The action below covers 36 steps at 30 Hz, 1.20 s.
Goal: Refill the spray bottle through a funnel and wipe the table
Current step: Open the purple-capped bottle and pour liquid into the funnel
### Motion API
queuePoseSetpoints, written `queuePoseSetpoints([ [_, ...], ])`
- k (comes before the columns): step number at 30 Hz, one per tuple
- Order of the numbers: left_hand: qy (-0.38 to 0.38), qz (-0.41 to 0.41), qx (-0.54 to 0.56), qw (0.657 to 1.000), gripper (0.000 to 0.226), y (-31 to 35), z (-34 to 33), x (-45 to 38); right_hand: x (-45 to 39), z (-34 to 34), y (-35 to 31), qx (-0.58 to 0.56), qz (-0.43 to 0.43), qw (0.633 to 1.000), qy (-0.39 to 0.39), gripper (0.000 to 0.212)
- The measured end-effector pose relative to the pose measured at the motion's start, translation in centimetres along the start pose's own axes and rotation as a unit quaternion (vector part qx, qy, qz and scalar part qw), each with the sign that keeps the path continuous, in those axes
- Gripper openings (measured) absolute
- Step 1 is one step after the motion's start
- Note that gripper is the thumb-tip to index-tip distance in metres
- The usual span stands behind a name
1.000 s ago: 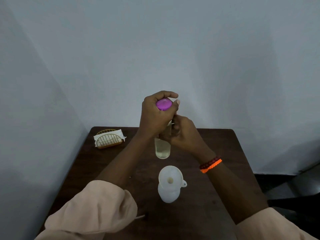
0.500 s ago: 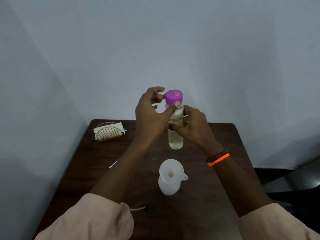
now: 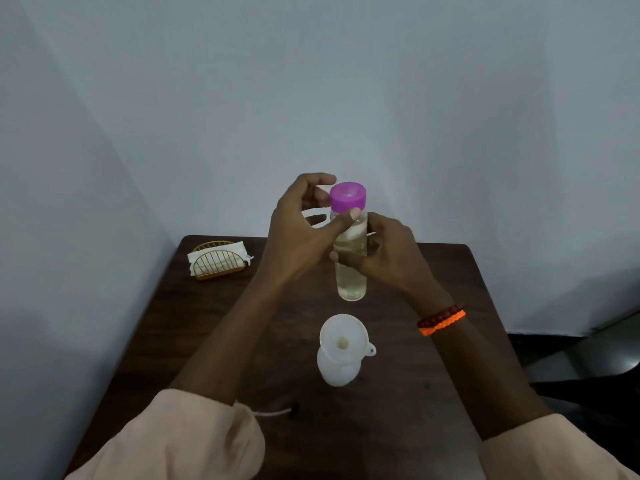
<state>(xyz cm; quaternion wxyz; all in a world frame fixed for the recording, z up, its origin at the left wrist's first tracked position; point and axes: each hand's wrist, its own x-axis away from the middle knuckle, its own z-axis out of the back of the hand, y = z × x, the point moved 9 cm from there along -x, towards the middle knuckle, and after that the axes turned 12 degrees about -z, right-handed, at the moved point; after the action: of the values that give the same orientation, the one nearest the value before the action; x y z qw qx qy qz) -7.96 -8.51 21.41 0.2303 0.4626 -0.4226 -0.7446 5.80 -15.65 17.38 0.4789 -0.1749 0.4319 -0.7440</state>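
Observation:
A clear bottle [image 3: 351, 278] of pale liquid with a purple cap [image 3: 347, 196] is held upright above the table's far middle. My right hand [image 3: 391, 258] grips its body from the right. My left hand [image 3: 298, 237] pinches the cap from the left, thumb at the cap's lower edge and curled fingers at its side. Nearer to me, a white funnel [image 3: 343, 336] sits in the mouth of a white bottle [image 3: 334, 372] standing on the dark wooden table [image 3: 433, 393]. The spray head is not in view.
A gold wire holder with white napkins [image 3: 218, 263] stands at the table's far left corner. A thin white cord [image 3: 273, 412] lies near my left sleeve. Walls close in behind and to the left. Dark furniture [image 3: 588, 368] sits to the right of the table.
My left hand, which covered the purple cap from above, now grips it from the side. The clear bottle has shifted right and stands more upright.

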Motion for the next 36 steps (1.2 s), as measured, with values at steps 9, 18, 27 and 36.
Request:
queuePoseSetpoints([
  [9,-0.059,-0.026,0.013,0.998,0.055,1.7,-2.1,-1.1,1.0,-0.3,-1.1,-0.022,0.015,0.999,-0.026,0.057],
  [18,-0.047,-0.035,0.004,0.998,0.062,2.2,-1.5,-0.6,1.4,1.9,-0.1,0.028,0.016,0.999,-0.003,0.053],
  [27,0.033,-0.077,-0.031,0.996,0.054,3.9,0.0,-0.5,2.9,3.1,1.5,0.022,-0.013,1.000,0.004,0.055],
  [36,-0.053,0.097,-0.194,0.975,0.048,-13.4,4.8,13.5,6.6,6.3,4.9,0.018,-0.066,0.997,0.036,0.051],
])
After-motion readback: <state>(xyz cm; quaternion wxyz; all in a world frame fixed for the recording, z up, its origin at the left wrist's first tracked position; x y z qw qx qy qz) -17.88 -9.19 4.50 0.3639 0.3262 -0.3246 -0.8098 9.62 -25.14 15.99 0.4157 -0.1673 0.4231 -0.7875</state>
